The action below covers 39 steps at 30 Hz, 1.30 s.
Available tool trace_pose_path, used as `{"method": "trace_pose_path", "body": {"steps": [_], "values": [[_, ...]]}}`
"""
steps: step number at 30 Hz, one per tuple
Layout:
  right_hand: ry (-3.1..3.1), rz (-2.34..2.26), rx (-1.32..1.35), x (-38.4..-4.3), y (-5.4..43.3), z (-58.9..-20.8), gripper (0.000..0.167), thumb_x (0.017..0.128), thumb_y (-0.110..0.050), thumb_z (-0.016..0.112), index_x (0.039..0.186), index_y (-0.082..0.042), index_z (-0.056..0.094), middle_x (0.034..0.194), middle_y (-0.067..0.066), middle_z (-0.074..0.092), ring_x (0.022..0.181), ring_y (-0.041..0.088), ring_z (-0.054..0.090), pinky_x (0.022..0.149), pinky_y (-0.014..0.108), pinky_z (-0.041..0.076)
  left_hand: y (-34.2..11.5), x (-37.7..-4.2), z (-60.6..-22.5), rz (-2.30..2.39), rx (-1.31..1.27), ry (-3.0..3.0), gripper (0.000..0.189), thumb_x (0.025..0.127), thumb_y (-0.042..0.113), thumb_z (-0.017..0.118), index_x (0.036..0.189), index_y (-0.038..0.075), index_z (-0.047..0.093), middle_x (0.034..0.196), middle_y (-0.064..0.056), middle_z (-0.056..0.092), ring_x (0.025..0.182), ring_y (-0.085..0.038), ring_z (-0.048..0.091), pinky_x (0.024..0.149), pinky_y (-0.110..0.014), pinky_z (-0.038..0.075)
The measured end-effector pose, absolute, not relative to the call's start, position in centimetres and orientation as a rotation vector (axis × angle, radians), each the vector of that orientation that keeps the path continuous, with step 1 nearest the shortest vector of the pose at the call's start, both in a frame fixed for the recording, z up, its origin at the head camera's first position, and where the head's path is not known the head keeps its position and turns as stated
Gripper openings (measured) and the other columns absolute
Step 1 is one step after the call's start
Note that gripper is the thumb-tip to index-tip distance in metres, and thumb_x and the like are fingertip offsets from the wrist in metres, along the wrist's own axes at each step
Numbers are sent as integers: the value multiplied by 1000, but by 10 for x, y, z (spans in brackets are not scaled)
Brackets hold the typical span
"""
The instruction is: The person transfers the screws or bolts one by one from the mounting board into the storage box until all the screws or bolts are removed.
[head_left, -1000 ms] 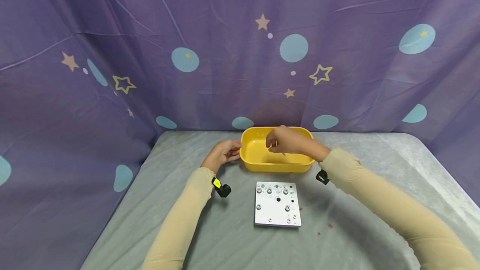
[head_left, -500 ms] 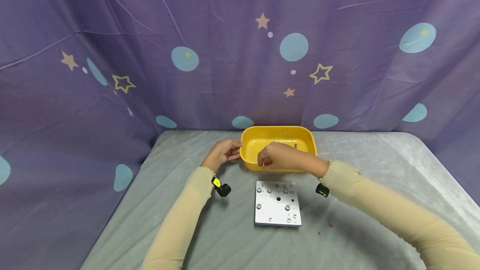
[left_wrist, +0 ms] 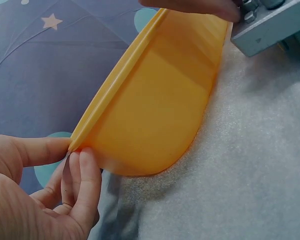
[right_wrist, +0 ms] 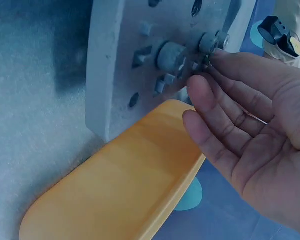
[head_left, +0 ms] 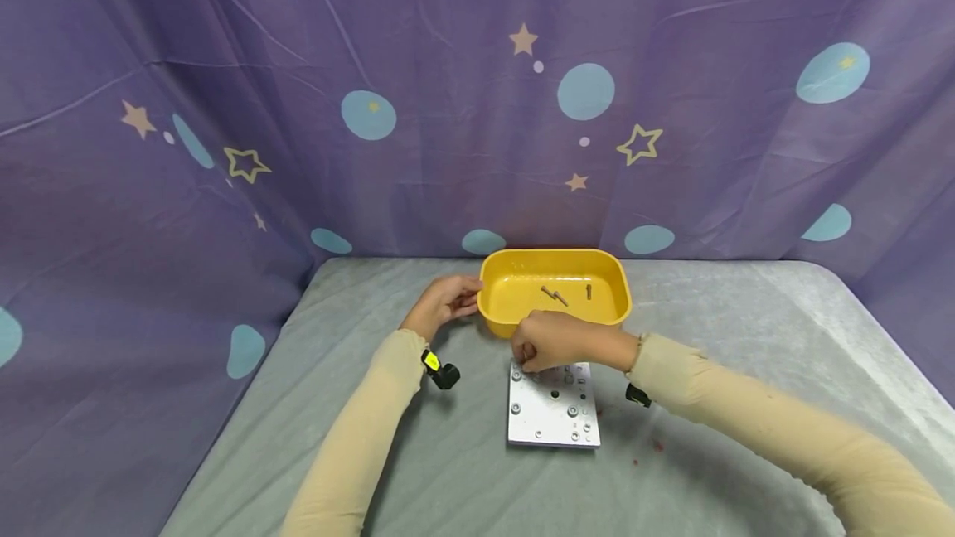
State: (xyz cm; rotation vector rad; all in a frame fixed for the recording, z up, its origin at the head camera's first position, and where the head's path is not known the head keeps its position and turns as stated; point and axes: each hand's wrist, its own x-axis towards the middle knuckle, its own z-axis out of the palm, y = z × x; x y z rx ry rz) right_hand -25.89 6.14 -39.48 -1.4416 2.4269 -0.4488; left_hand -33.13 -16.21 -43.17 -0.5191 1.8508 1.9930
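My left hand (head_left: 445,302) pinches the left rim of a yellow plastic bin (head_left: 552,330); in the left wrist view the thumb and fingers (left_wrist: 87,165) lie on either side of that rim. My right hand (head_left: 552,341) is over the far left corner of a silver metal plate (head_left: 548,421), its fingers curled. In the right wrist view its fingertips pinch a small dark screw (right_wrist: 206,61), mostly hidden, close to the plate's face beside several socket-head bolts (right_wrist: 171,57). More bolts stand in the plate, along with several holes.
Several loose screws (head_left: 559,298) lie on the bin's floor. A grey cloth (head_left: 418,471) covers the table, with small red marks (head_left: 657,445) right of the plate. Behind the bin hangs a purple curtain (head_left: 462,189).
My right hand has come out of the bin, toward me, and down to the plate's far left corner. The screws in the bin are uncovered. The left hand stays on the rim.
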Motion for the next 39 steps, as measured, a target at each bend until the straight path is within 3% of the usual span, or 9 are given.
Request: {"method": "trace_pose_path", "body": {"steps": [15, 23, 30, 39], "values": [[2452, -459, -1418, -258, 57, -405, 15, 86, -4, 76, 75, -12, 71, 65, -9, 60, 60, 0, 47, 59, 15, 42, -163, -331, -434, 1994, -504, 1855, 45, 98, 6, 63, 142, -1, 57, 71, 5, 67, 61, -4, 60, 58, -18, 58], [2470, -404, -1325, -257, 54, -399, 8, 84, -5, 78, 80, -12, 76, 72, -8, 67, 64, 1, 55, 61, 17, 49, -161, -331, -435, 1991, -517, 1859, 44, 98, 7, 64, 141, 0, 58, 74, 4, 67, 63, -5, 61, 59, -18, 58], [2493, -368, -1341, -253, 49, -393, 19, 83, -1, 77, 68, -12, 69, 61, -8, 56, 56, 4, 44, 55, 18, 37, -161, -332, -435, 2005, -516, 1847, 44, 99, 7, 63, 142, 1, 58, 71, 6, 67, 59, -3, 59, 57, -17, 57], [2481, -400, -1255, -255, 49, -392, 12, 81, -1, 79, 76, -12, 77, 71, -5, 70, 62, 5, 58, 60, 21, 52, -161, -331, -433, 2003, -514, 1855, 44, 98, 7, 64, 142, 1, 58, 71, 5, 68, 61, -4, 60, 57, -18, 57]]}}
